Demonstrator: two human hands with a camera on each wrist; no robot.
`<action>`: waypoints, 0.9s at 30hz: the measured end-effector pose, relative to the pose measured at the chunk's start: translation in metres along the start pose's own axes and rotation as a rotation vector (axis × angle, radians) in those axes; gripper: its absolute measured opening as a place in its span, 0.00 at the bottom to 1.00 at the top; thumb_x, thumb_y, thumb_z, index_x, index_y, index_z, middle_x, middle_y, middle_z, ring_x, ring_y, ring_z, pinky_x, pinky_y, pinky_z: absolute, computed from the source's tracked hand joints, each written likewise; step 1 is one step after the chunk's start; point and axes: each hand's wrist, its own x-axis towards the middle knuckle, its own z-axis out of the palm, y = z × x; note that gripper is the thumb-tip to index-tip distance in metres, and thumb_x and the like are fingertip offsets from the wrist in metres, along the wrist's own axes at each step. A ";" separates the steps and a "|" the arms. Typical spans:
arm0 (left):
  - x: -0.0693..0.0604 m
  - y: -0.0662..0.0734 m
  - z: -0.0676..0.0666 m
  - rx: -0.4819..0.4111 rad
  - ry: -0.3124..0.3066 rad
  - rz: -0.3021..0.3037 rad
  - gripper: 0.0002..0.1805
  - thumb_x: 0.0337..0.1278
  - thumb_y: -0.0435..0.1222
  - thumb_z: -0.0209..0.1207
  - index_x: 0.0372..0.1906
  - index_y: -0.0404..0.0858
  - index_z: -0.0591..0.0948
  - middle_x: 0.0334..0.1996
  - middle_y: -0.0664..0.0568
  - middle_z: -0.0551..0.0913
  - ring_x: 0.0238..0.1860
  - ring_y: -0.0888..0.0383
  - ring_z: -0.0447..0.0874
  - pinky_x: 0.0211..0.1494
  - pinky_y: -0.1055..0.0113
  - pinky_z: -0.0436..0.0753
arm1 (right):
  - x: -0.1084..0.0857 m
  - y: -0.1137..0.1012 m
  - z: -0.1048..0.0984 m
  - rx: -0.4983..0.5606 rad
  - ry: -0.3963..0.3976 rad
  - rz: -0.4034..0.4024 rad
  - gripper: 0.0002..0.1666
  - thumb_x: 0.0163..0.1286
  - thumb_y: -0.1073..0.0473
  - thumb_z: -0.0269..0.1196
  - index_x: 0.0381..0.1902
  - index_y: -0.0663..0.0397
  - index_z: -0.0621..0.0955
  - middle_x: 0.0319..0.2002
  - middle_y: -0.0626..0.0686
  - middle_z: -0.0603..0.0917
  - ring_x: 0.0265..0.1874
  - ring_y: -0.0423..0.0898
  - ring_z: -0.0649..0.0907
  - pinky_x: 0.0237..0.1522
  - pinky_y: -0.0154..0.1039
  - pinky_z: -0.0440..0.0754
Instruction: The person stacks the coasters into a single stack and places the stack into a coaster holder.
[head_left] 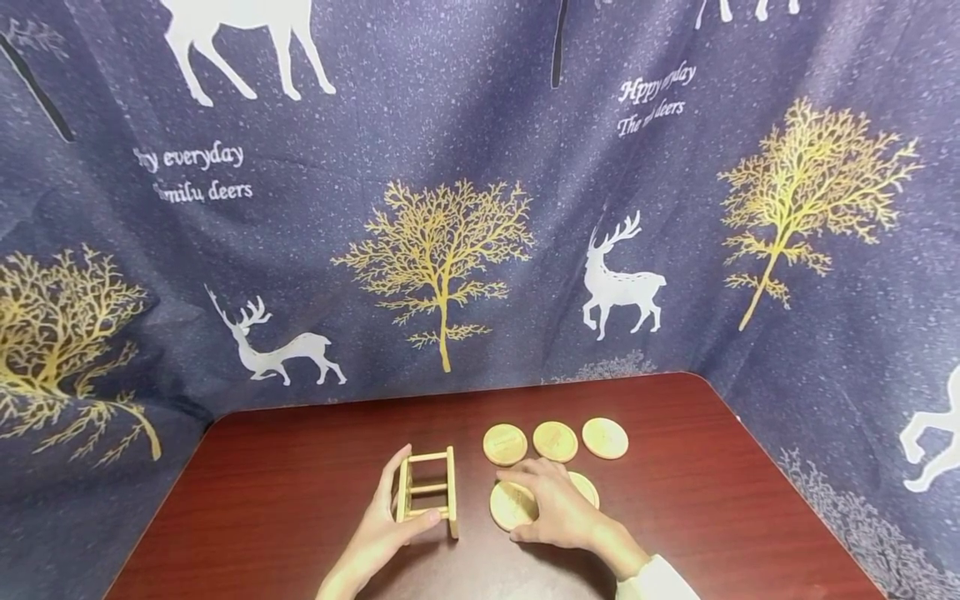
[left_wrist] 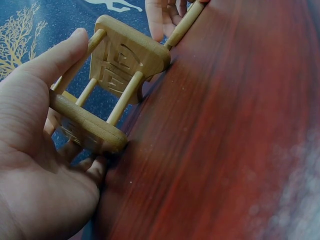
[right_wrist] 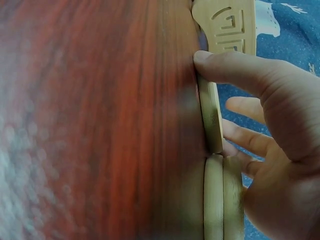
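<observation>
On the table, my left hand (head_left: 378, 525) grips a small bamboo coaster rack (head_left: 452, 492), its thumb across the near side and fingers along the left. Carved end panels (left_wrist: 117, 57) joined by round bars show in the left wrist view. My right hand (head_left: 558, 506) spans a round bamboo coaster (head_left: 512, 505) lying just right of the rack, thumb at its near edge and fingers at its far side. Another coaster (head_left: 587, 487) is partly hidden behind that hand. In the right wrist view, two coaster edges (right_wrist: 213, 200) lie against each other below the held one.
Behind the right hand, three more round coasters, left (head_left: 506, 444), middle (head_left: 555, 441) and right (head_left: 605, 438), lie in a row. The reddish-brown table (head_left: 300, 467) ends at a dark blue curtain (head_left: 487, 125) printed with deer and trees.
</observation>
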 end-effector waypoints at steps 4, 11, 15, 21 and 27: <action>-0.001 -0.001 0.000 0.018 0.008 0.013 0.63 0.59 0.29 0.80 0.91 0.53 0.54 0.82 0.36 0.64 0.66 0.40 0.82 0.55 0.61 0.90 | 0.000 -0.001 0.000 0.017 -0.015 0.018 0.49 0.49 0.52 0.88 0.71 0.53 0.86 0.62 0.50 0.86 0.63 0.54 0.82 0.68 0.63 0.74; -0.001 -0.001 0.000 0.095 0.036 0.028 0.62 0.57 0.32 0.81 0.90 0.54 0.56 0.86 0.38 0.58 0.75 0.35 0.73 0.58 0.64 0.86 | -0.001 -0.003 -0.001 0.027 -0.009 0.019 0.46 0.49 0.51 0.88 0.68 0.54 0.87 0.60 0.47 0.85 0.62 0.51 0.81 0.67 0.61 0.74; 0.000 -0.001 0.000 0.081 0.030 0.025 0.61 0.58 0.32 0.81 0.90 0.55 0.56 0.85 0.37 0.57 0.73 0.36 0.75 0.57 0.63 0.87 | -0.001 -0.004 -0.001 0.013 0.004 0.008 0.46 0.48 0.51 0.89 0.66 0.55 0.88 0.59 0.47 0.86 0.61 0.51 0.81 0.67 0.60 0.74; 0.000 -0.002 -0.001 0.029 0.012 0.013 0.62 0.58 0.30 0.80 0.90 0.55 0.55 0.83 0.35 0.61 0.64 0.41 0.84 0.55 0.61 0.89 | -0.001 -0.007 -0.001 0.016 0.023 -0.007 0.46 0.48 0.50 0.88 0.67 0.56 0.88 0.59 0.48 0.86 0.61 0.51 0.81 0.67 0.60 0.75; 0.001 -0.003 -0.001 0.055 0.022 0.017 0.62 0.58 0.31 0.80 0.90 0.56 0.56 0.83 0.36 0.61 0.67 0.41 0.82 0.55 0.62 0.88 | -0.001 -0.008 -0.001 0.014 0.052 -0.007 0.46 0.47 0.52 0.88 0.66 0.55 0.88 0.57 0.47 0.85 0.62 0.53 0.80 0.67 0.61 0.74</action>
